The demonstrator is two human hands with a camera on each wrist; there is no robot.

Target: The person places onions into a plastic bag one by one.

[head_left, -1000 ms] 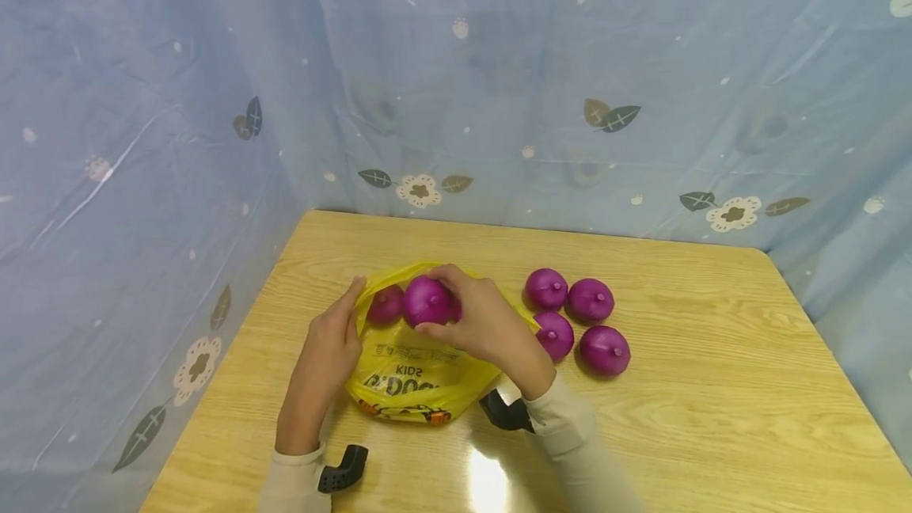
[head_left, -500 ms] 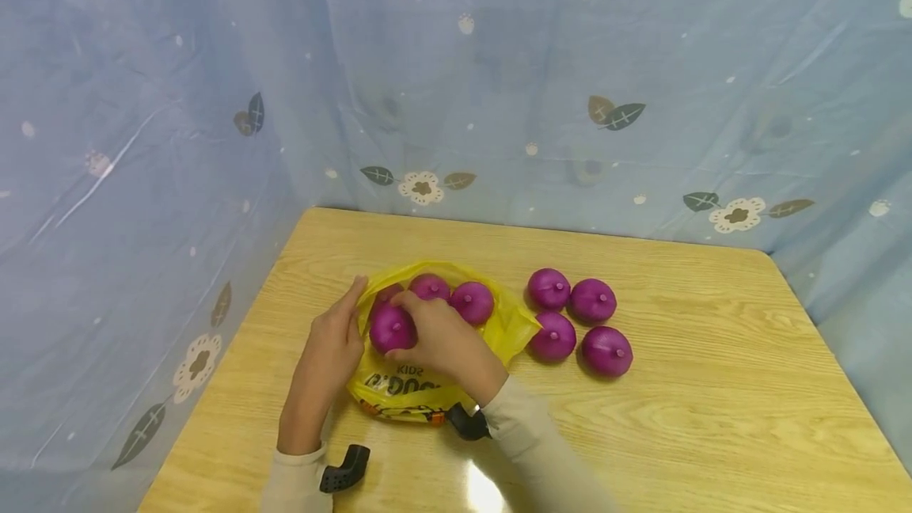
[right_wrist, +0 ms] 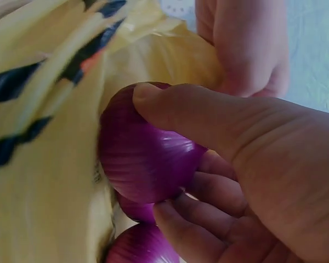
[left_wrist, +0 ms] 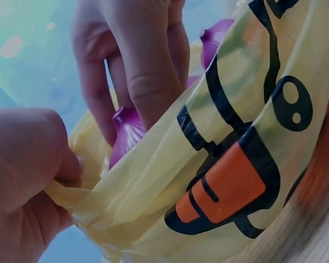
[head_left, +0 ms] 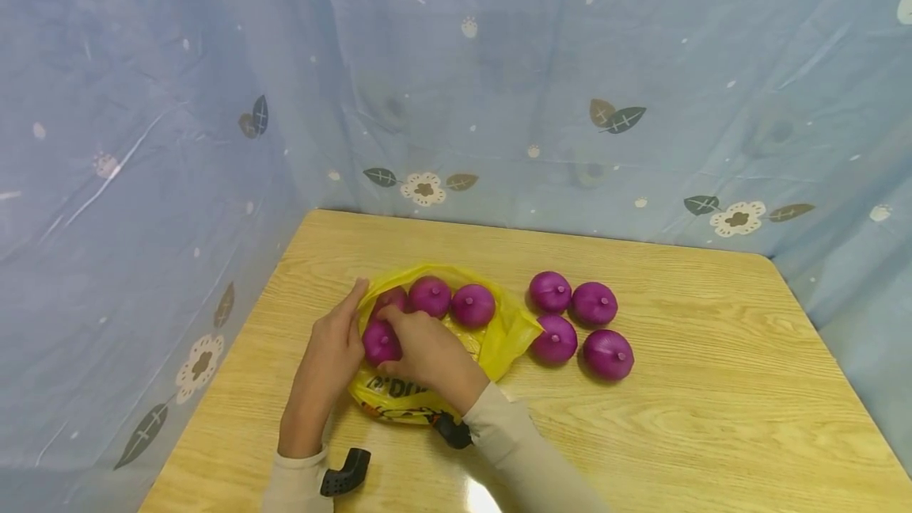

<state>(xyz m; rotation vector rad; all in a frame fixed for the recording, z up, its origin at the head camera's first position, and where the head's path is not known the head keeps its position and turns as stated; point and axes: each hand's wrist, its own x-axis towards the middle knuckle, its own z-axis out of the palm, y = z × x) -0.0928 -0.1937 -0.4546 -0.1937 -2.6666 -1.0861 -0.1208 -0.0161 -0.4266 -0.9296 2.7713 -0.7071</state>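
A yellow plastic bag (head_left: pixel 514 332) lies with its mouth open on the table. My left hand (head_left: pixel 326 355) grips its left rim; the left wrist view shows the film pinched between thumb and fingers. Inside the bag's mouth, at the left, my right hand (head_left: pixel 433 351) holds a purple onion (head_left: pixel 380 343). In the right wrist view the thumb lies over this onion (right_wrist: pixel 148 150) and the fingers are beneath it. Behind it in the bag are three more onions, one partly covered by the right hand, another in the middle (head_left: pixel 430 297) and one at the right (head_left: pixel 473 306).
Several purple onions (head_left: pixel 608 355) stand in a cluster on the wooden table (head_left: pixel 712 386), right of the bag. The nearest onion (head_left: pixel 555 340) touches or nearly touches the bag's edge. A blue patterned curtain (head_left: pixel 534 85) closes off the back and sides.
The right hand has carried its onion leftward and down within the bag, uncovering the onions at the middle and right. The left hand keeps its grip on the rim.
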